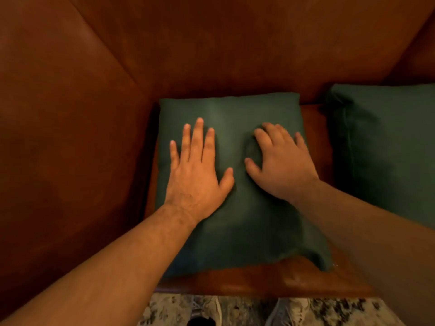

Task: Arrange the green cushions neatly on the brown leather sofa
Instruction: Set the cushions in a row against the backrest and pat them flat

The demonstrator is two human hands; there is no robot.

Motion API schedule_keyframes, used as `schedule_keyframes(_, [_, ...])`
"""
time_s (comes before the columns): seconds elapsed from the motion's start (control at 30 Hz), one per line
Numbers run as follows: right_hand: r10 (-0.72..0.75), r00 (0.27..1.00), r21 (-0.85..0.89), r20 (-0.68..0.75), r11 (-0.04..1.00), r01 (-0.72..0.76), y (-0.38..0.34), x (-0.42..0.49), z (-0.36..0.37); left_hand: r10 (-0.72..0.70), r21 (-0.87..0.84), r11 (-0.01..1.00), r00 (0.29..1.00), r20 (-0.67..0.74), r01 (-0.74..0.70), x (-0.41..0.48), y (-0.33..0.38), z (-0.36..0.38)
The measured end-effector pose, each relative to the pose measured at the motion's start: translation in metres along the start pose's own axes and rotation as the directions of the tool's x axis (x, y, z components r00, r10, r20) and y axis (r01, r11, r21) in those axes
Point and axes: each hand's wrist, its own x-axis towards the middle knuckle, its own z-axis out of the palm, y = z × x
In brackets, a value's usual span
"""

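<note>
The 1st green cushion [237, 222] is lying flat in the corner of the brown leather sofa [211, 55] seat, where the left hand [195, 175] is pressing it with spread fingers and the right hand [282, 165] is sinking bent fingers in, pinching or not I cannot tell, and the 2nd green cushion [388, 149] is sitting near.

Mottled cream-and-black floor [341, 309] under dim, warm light.

A green cushion [235, 208] lies flat on the brown sofa [211, 55] seat, close against the arm. The left hand [197, 175] rests flat on it, fingers straight. The right hand [280, 165] dents it with bent fingers, perhaps pinching the cloth. A second cushion [388, 149] sits just to the right, apart from the first.
</note>
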Motion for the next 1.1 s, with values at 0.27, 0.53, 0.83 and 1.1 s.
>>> schedule_keyframes(0.27, [0.023,0.994,-0.011,0.109,1.000,-0.022,0.003,0.007,0.012,-0.041,-0.029,0.999,0.989,0.144,0.046,0.005,-0.005,0.013])
schedule_keyframes(0.53, [-0.155,0.987,-0.006,-0.030,0.988,0.155,0.007,-0.060,0.033,0.088,0.048,0.994,0.971,0.221,-0.101,-0.027,-0.015,0.025])
schedule_keyframes(0.83, [-0.029,0.999,0.019,-0.025,0.999,0.030,0.010,-0.034,0.035,0.056,-0.011,0.998,0.998,0.025,-0.056,-0.015,-0.018,0.032])
schedule_keyframes(1.1, [-0.027,0.998,0.042,0.053,0.999,0.025,0.008,-0.033,0.047,0.024,0.017,1.000,0.994,0.110,-0.026,-0.012,-0.016,0.038])
